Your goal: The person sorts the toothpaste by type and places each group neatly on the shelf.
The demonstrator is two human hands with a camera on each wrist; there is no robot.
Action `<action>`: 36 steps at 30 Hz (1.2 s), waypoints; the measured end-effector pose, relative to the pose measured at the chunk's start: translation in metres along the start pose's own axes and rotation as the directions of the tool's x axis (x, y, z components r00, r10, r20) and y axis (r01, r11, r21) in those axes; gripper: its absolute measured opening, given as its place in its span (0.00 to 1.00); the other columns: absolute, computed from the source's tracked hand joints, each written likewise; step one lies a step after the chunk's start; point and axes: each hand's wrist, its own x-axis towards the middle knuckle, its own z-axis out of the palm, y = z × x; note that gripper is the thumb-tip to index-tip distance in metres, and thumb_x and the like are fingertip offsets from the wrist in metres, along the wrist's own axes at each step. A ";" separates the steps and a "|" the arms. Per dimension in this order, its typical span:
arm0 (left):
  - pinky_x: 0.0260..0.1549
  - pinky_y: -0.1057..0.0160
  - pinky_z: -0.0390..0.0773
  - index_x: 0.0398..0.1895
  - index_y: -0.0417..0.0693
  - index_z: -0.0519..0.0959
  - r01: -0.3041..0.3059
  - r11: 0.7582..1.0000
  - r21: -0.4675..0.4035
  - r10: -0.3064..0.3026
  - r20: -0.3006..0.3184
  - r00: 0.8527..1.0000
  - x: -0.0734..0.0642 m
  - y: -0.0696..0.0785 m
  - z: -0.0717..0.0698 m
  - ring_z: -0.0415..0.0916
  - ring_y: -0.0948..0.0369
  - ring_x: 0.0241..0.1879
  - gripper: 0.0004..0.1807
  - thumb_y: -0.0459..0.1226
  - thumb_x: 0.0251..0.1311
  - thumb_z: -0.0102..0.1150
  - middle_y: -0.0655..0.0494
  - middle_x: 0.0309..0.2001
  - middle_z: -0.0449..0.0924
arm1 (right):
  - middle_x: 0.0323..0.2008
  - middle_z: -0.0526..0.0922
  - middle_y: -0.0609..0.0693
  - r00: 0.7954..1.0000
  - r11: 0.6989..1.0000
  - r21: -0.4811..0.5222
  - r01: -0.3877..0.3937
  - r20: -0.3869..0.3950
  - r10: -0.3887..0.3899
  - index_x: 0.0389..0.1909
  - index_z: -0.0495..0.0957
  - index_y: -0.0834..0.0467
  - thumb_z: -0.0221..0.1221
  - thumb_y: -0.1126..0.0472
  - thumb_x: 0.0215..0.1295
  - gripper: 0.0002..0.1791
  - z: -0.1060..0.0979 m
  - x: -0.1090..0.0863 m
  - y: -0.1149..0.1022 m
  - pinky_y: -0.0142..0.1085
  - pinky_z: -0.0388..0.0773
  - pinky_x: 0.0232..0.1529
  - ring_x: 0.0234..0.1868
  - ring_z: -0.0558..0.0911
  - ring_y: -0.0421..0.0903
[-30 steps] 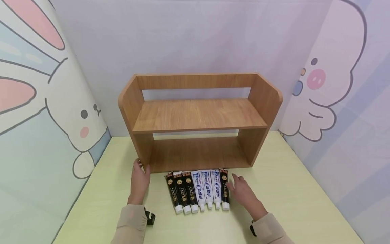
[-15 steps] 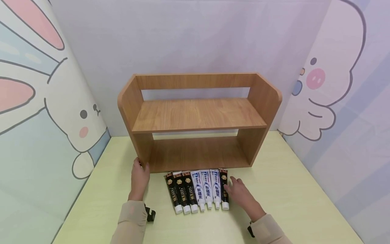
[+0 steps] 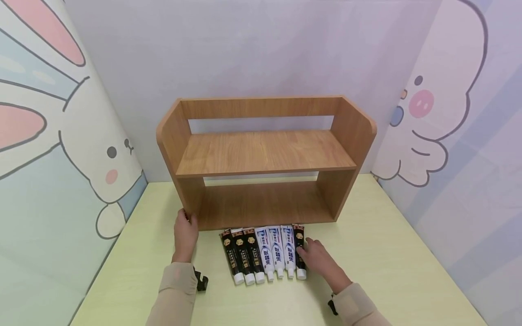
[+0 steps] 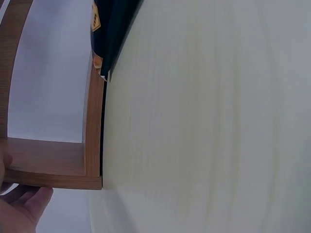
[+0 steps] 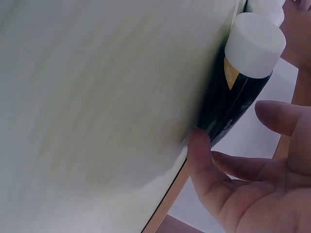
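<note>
fingers (image 5: 200,158) and thumb of the right hand (image 3: 320,258) stood apart astride the black, white-capped squeeze tube (image 3: 300,264) at the row's right end, before the brown wooden two-tier shelf (image 3: 267,154); firm pinch: could not tell. left hand (image 3: 186,236) clasped the shelf's side; a light, level pinch seemed best, sparing the neighbouring white-and-blue tube (image 3: 289,256). right wrist view showed a fingertip low beside the black tube; head view hid it.

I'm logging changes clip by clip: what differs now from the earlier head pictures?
The right hand has moved slightly left, now overlapping the rightmost black tube; no grip is clear. The left hand still holds the wooden shelf by its left side. Shelf and tube row stay put.
</note>
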 end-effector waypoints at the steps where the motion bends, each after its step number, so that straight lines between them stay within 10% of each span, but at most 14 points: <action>1: 0.50 0.40 0.72 0.63 0.28 0.61 0.001 1.000 0.005 -0.001 -0.001 1.000 0.001 0.000 0.000 0.71 0.38 0.54 0.21 0.34 0.73 0.44 0.29 0.57 0.68 | 0.59 0.66 0.76 1.000 1.000 0.007 -0.011 0.005 0.011 0.64 0.61 0.77 0.54 0.55 0.72 0.32 0.000 0.000 -0.001 0.58 0.67 0.57 0.60 0.68 0.69; 36: 0.40 0.43 0.76 0.52 0.30 0.67 -0.036 0.992 0.125 0.044 -0.067 0.997 0.000 -0.003 0.004 0.75 0.40 0.45 0.13 0.32 0.72 0.47 0.32 0.47 0.75 | 0.50 0.76 0.70 0.998 0.995 0.088 -0.038 0.046 0.034 0.61 0.63 0.78 0.63 0.63 0.58 0.35 0.004 0.003 -0.002 0.53 0.75 0.47 0.47 0.76 0.59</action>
